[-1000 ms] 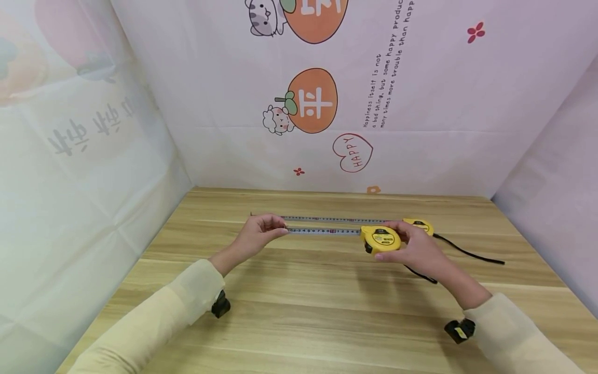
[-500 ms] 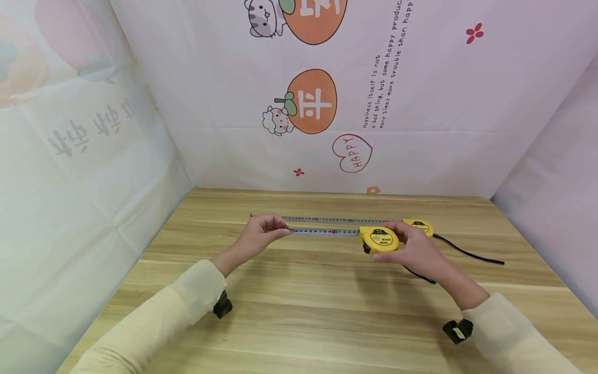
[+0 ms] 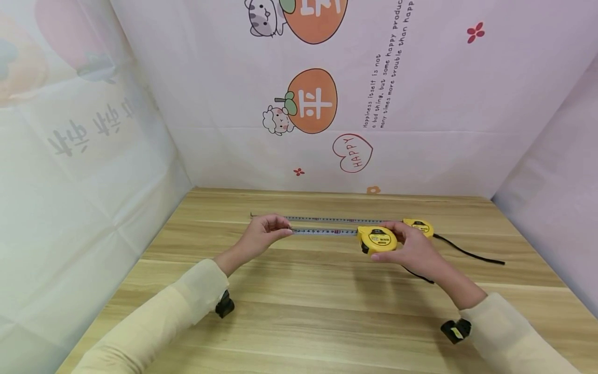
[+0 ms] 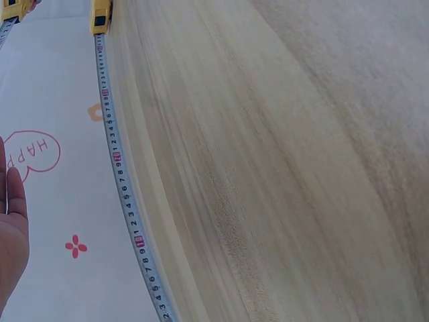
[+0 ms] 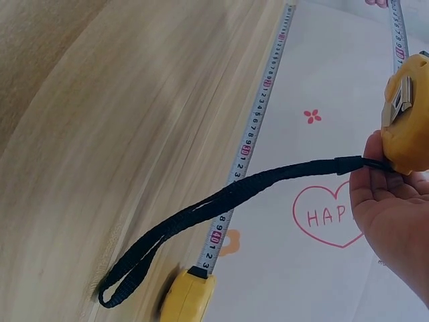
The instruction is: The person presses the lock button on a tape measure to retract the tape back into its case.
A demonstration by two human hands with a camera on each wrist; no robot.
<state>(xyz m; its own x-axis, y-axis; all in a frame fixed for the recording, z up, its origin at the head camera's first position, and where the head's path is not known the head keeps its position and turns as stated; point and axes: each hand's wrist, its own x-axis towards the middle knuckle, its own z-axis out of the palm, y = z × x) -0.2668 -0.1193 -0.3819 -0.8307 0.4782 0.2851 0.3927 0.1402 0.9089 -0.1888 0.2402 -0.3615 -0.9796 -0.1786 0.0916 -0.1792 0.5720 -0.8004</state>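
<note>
My right hand (image 3: 413, 248) grips a yellow tape measure (image 3: 377, 240), thumb in front and fingers behind; its black wrist strap (image 5: 221, 198) dangles below. A short length of blade (image 3: 324, 232) runs out of the case to the left. The end of that blade is pinched between the thumb and fingers of my left hand (image 3: 261, 238). Behind, a second yellow tape measure (image 3: 419, 227) lies on the table with its longer blade (image 3: 336, 219) drawn out leftward. In the left wrist view only part of my left hand (image 4: 12, 228) shows, its pinch hidden.
The wooden table (image 3: 299, 317) ends at a white printed cloth wall (image 3: 224, 145) at the back, with cloth sides at left and right. The second tape's black strap (image 3: 469, 253) stretches to the right over the tabletop.
The held tape's case has shifted slightly left, and my left hand slightly right. The blade between them has become a little shorter. The second tape measure has stayed put.
</note>
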